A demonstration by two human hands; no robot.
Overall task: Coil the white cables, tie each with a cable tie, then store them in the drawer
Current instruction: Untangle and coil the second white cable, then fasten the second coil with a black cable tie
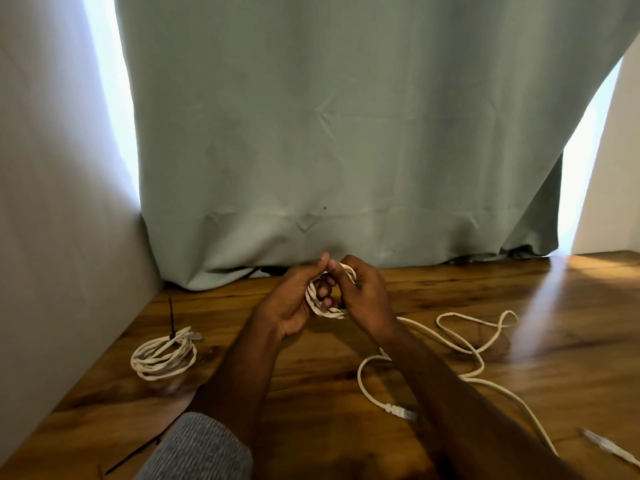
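**Cable Coiling: One Coil Tied, One in Hand**

At the centre of the wooden table (433, 282), just above the surface, both hands meet around a small coil of white cable (325, 308). The left hand (294, 303) has its fingers curled through and around the coil's 9 o'clock side, thumb raised toward 12 o'clock. The right hand (363, 292) grips the coil's 3 o'clock side, its fingers wrapped over the loops and its thumb pressed against the left thumb at the top. Both hands therefore have firm hold of the same coil; neither is spread open.

From the held coil the loose remainder of the cable (464, 344) runs off toward 4 o'clock, passing under the right forearm and lying on the table in slack bends. One stretch curves round to a connector (401, 412) lying at about 5 o'clock from the hands. Another stretch continues toward the lower right edge of view. A second plug-like end (602, 445) lies at the far 4 o'clock corner; it is blurred and what it belongs to cannot be told.

At 8 o'clock from the hands, well apart from them, a finished coil (162, 356) rests flat on the table. A black cable tie (171, 318) binds it at its far edge, the tail standing upright.

A loose black tie (138, 453) lies at 7 o'clock, beside the grey sleeve (204, 448) of the left arm.

A pale green curtain (346, 133) hangs behind the table at 12 o'clock, its hem touching the tabletop. No drawer shows in view.
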